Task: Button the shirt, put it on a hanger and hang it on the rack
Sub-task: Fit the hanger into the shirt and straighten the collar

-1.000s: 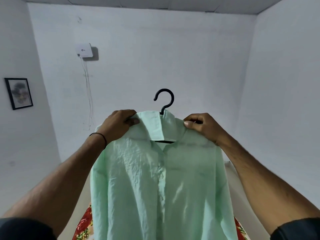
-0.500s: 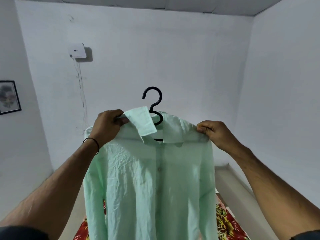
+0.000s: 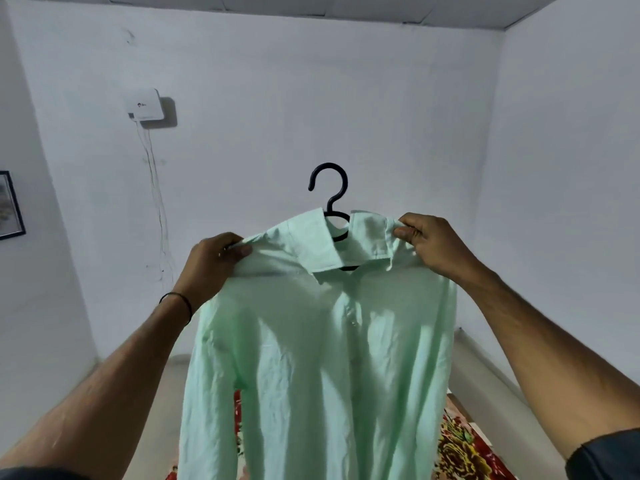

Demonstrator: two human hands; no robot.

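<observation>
A mint-green shirt [image 3: 311, 358] hangs in the air in front of me on a black hanger [image 3: 329, 188], whose hook sticks up above the collar. My left hand [image 3: 214, 265] pinches the shirt's left shoulder at the collar edge. At the other shoulder, my right hand [image 3: 433, 244] pinches the fabric beside the collar. The placket looks closed, with a button visible below the collar. Most of the hanger is hidden inside the shirt. No rack is in view.
White walls surround me. A white box [image 3: 145, 105] with dangling wires is mounted on the back wall at left. A framed picture [image 3: 10, 206] hangs on the left wall. A red floral cloth [image 3: 457, 445] lies below, behind the shirt.
The shirt and hanger have shifted right and up in view. My right hand has moved up closer to the collar. The collar's left flap now lies flatter.
</observation>
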